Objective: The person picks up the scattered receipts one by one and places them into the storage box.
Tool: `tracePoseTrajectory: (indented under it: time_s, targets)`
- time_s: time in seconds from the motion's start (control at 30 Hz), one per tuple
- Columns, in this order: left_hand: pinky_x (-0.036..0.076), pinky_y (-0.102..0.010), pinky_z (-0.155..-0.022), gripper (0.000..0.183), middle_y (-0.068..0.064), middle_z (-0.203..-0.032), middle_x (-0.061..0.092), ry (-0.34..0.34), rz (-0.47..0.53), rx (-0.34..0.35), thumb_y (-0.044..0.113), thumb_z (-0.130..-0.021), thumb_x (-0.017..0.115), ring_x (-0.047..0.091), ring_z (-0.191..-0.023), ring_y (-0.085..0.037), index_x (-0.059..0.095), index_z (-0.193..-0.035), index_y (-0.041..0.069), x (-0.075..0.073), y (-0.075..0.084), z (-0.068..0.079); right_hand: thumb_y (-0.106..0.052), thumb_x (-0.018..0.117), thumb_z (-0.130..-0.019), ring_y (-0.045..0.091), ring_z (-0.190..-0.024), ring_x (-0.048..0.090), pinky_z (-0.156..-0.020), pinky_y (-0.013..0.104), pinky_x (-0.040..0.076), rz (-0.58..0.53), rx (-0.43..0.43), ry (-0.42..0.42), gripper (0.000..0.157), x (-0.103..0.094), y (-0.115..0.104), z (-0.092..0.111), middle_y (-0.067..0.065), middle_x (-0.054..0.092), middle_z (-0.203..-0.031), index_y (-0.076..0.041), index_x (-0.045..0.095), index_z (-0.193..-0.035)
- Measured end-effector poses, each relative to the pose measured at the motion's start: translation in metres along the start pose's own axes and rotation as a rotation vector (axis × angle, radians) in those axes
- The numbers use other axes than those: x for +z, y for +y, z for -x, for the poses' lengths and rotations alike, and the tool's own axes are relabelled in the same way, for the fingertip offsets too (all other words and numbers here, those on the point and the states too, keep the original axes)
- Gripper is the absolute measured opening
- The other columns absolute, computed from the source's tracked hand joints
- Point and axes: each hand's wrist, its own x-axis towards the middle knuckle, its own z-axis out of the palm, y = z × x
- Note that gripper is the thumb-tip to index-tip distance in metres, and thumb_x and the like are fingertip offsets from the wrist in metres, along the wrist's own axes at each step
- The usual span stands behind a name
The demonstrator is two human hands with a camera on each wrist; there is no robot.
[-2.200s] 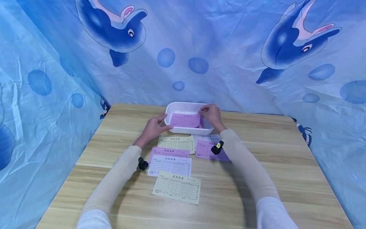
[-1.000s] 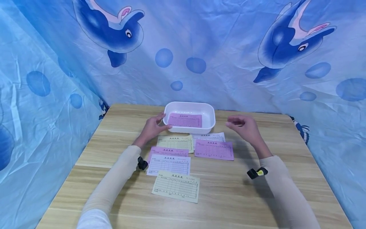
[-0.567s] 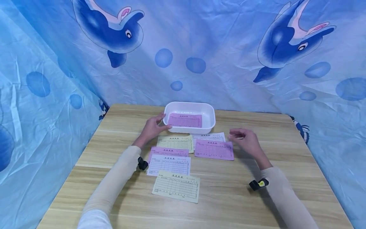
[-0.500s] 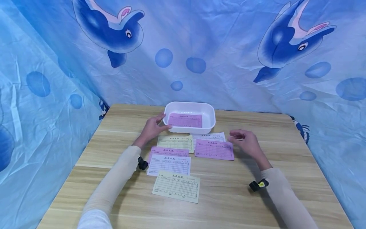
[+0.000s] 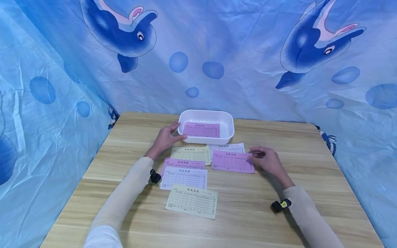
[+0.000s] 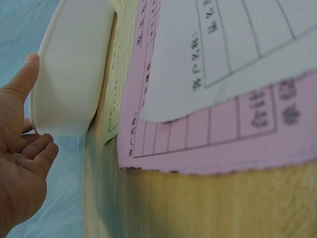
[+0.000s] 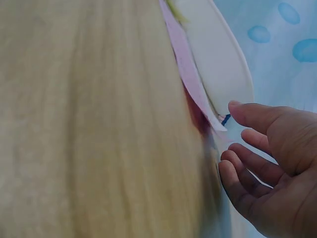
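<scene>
In the head view my left hand (image 5: pixel 165 138) holds the left front corner of a white plastic tray (image 5: pixel 228 121), thumb at the front rim and fingers at the left side. A pink printed receipt slip (image 5: pixel 201 130) lies inside that tray. My right hand (image 5: pixel 267 159) is at the right end of another pink receipt slip (image 5: pixel 232 162), its thumb tip over the slip's corner. The right wrist view shows this hand (image 7: pixel 277 158) with thumb and fingers apart, close to the raised edge of the pink slip (image 7: pixel 190 74).
A white slip (image 5: pixel 227 148) lies partly under the right pink one. To the left are a yellow slip (image 5: pixel 190 155), a pink slip (image 5: pixel 186 163), a white slip (image 5: pixel 183 178) and a nearer yellow slip (image 5: pixel 191 202), some overlapping. The wooden table (image 5: pixel 248 220) meets a blue curtain (image 5: pixel 242 93) behind.
My right hand has left the tray, where it held the pink slip now lying inside, and has come right and down to the other pink slip. My left hand has stayed at the tray.
</scene>
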Motion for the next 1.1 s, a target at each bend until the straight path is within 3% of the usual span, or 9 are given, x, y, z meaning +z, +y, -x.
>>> tracePoseTrajectory:
  time_s: [0.37,0.73,1.1]
  targets:
    - [0.039,-0.041,-0.120,0.087,-0.017,-0.165,0.029,-0.001,-0.002,0.004,0.039,-0.085,0.084,0.034,-0.151,-0.028,0.043,-0.152,0.002,-0.001,-0.001,0.000,-0.016,0.083,-0.087,0.021,-0.091,0.065,-0.070,0.020,0.055,0.024,-0.027,-0.014,0.044,0.003,0.006,-0.002,0.011,0.072,-0.106,-0.003,0.069,-0.127]
    - [0.039,-0.041,-0.120,0.087,-0.018,-0.165,0.030,-0.003,-0.010,0.009,0.037,-0.086,0.084,0.034,-0.150,-0.028,0.042,-0.152,0.000,-0.002,0.000,0.000,-0.007,0.080,-0.087,0.019,-0.079,0.060,-0.060,0.020,0.051,0.038,-0.041,-0.024,0.033,0.003,0.001,-0.001,0.007,0.069,-0.090,-0.002,0.072,-0.118]
    - [0.038,-0.044,-0.121,0.088,-0.019,-0.164,0.030,-0.001,-0.013,0.010,0.040,-0.085,0.084,0.035,-0.150,-0.031,0.043,-0.152,-0.001,-0.002,-0.001,-0.001,-0.012,0.076,-0.092,0.020,-0.079,0.062,-0.058,0.024,0.053,0.038,-0.039,-0.035,0.020,-0.002,-0.008,0.001,0.009,0.072,-0.092,-0.002,0.075,-0.110]
